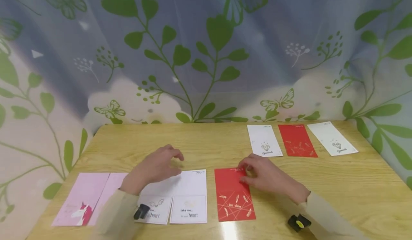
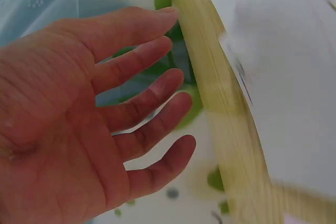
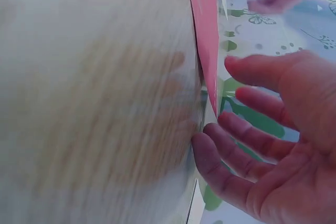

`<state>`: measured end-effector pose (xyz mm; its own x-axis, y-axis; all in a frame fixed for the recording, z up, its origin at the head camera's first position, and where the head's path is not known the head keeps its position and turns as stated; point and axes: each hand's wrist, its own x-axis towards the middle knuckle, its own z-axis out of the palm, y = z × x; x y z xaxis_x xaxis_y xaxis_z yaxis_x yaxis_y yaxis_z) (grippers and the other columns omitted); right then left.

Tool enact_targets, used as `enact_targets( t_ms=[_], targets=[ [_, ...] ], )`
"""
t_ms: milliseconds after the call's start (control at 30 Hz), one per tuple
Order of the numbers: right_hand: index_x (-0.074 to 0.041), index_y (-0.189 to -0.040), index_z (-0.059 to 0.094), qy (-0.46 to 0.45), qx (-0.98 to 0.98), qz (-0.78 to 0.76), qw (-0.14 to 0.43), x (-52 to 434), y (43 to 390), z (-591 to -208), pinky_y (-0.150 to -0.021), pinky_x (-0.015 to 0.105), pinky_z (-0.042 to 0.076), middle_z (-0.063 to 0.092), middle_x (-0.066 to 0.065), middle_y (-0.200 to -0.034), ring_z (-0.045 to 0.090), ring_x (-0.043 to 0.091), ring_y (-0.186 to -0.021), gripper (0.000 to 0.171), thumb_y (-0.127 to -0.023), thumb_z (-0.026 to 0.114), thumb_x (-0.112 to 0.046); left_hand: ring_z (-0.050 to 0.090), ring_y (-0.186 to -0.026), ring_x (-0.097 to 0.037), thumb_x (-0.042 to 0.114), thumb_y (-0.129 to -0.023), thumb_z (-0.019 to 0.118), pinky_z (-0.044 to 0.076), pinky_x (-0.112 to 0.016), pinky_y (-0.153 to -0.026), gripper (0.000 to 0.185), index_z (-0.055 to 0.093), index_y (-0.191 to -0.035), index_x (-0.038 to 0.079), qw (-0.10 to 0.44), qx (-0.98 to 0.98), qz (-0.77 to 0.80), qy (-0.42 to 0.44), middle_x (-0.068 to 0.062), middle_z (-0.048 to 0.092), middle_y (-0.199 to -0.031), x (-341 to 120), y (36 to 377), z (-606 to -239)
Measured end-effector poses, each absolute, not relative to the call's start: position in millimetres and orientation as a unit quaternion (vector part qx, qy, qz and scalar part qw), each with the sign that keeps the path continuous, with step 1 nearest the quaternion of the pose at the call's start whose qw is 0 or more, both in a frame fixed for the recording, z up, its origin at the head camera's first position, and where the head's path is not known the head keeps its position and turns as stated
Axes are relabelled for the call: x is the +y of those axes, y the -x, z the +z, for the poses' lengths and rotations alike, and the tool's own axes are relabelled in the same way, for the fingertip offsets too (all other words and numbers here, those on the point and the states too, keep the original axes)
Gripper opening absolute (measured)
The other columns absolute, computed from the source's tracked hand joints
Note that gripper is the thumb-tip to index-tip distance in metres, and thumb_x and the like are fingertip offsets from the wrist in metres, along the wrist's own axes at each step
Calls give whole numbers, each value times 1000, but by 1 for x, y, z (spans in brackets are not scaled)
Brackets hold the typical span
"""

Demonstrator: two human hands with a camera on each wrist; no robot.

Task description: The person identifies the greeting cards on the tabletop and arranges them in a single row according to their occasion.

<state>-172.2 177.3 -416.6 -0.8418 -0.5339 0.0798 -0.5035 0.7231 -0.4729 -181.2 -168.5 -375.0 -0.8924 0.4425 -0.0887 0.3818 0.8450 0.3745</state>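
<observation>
My left hand (image 1: pixel 157 168) hovers over the upper part of two white cards printed "take me... in your heart" (image 1: pixel 188 182), its fingers relaxed and nothing between them. In the left wrist view the palm and spread fingers (image 2: pixel 157 90) show beside a white card (image 2: pixel 294 103). My right hand (image 1: pixel 265 174) is at the upper right edge of a red "best wishes" card (image 1: pixel 233 190) with gold feathers, overlapping it in the head view. In the right wrist view its fingers are loosely bent and parted from the thumb, right by the red card (image 3: pixel 206 30).
Two pink unicorn cards (image 1: pixel 85 186) lie at the left of the wooden table (image 1: pixel 180 136), partly behind my left sleeve. At the back right lie a white diamond card (image 1: pixel 264 138), a red card (image 1: pixel 297 140) and another white diamond card (image 1: pixel 331 136). A leaf-patterned curtain (image 1: pixel 206 72) hangs behind.
</observation>
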Motion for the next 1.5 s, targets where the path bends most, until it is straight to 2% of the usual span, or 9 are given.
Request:
enact_targets(
  t_ms=[100, 267, 367, 733, 1067, 1267, 1500],
  targets=[
    [-17, -111, 74, 307, 923, -229, 30, 181, 169, -419, -78, 27, 53, 68, -7, -102, 57, 7, -88, 28, -86, 83, -25, 63, -97, -23, 17, -83, 81, 55, -44, -82, 30, 72, -112, 16, 74, 967, 145, -197, -5, 66, -109, -190, 167, -378],
    [-17, -112, 77, 336, 919, -203, 27, 186, 165, -418, -89, 39, 56, 72, -5, -107, 65, 15, -98, 30, -84, 84, -22, 63, -98, -21, 21, -78, 86, 55, -46, -85, 35, 72, -110, 23, 95, 971, 142, -168, -1, 66, -108, -200, 154, -388],
    [-17, -112, 77, 342, 918, -197, 32, 186, 164, -418, -93, 44, 56, 72, -4, -111, 66, 19, -103, 30, -83, 85, -19, 62, -95, -20, 24, -76, 88, 55, -46, -83, 38, 72, -110, 23, 100, 973, 134, -162, -1, 65, -107, -201, 150, -391],
    [-16, -110, 80, 356, 914, -192, 25, 185, 163, -417, -94, 47, 53, 69, -1, -113, 63, 22, -106, 28, -83, 85, -19, 59, -89, -20, 24, -75, 86, 53, -46, -74, 38, 68, -109, 20, 93, 978, 114, -149, -4, 62, -108, -203, 146, -393],
    [-15, -110, 80, 354, 914, -193, 31, 185, 162, -416, -96, 48, 53, 69, 1, -115, 63, 24, -108, 28, -83, 85, -19, 59, -90, -19, 26, -81, 83, 54, -43, -79, 34, 68, -110, 20, 95, 975, 130, -152, -3, 61, -108, -203, 147, -390],
    [-16, -111, 79, 352, 915, -196, 29, 186, 162, -418, -97, 49, 53, 70, 0, -116, 64, 23, -109, 29, -83, 85, -20, 64, -94, -20, 23, -89, 77, 56, -43, -82, 28, 69, -114, 16, 54, 969, 153, -188, -3, 63, -108, -199, 152, -388],
    [-16, -109, 81, 361, 913, -190, 27, 186, 161, -419, -95, 48, 53, 71, 0, -116, 64, 23, -108, 25, -85, 84, -21, 65, -95, -22, 20, -91, 75, 55, -38, -79, 26, 69, -116, 12, 25, 959, 167, -226, -4, 64, -108, -192, 157, -388]
  ],
)
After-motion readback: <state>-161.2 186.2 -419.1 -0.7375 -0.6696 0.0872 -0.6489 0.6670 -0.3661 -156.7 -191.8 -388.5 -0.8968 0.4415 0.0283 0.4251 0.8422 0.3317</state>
